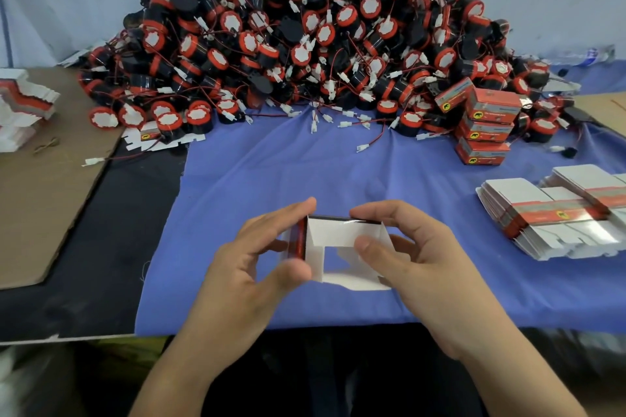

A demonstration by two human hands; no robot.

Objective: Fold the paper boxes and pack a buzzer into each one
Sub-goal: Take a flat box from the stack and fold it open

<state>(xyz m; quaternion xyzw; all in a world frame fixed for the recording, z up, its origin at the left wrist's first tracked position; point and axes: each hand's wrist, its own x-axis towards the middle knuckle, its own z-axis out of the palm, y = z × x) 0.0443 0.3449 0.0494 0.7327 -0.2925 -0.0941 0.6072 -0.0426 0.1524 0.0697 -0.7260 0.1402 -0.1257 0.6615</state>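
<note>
Fingers (293, 272) of the left hand (244, 267) and right hand (416, 257) are pinching a half-folded paper box (342, 234) by its ends, just above the blue cloth's (305, 173) near part. Uneven squeezing is risking a creased flap or a collapsed wall. The buzzer heap (305, 44) is lying along the cloth's far edge, with packed boxes (484, 125) and flat blanks (548, 213) sitting at its right side, and nothing is standing between them and the hands.

Work surface: a black table top (101, 247), largely covered.

1. A blue-violet cloth (305, 173) is spread over the centre and right, reaching the near edge.
2. A brown corrugated cardboard sheet (44, 206) lies at the left and carries a stack of flat white-and-red box blanks (23, 105).
3. A large heap of black cylindrical buzzers with red rims (305, 44), trailing red wires and white connectors, fills the rear.
4. Closed red cardboard boxes (484, 130) are stacked against the heap's right side.
5. A second stack of flat blanks (548, 217) lies on the cloth, right.
</note>
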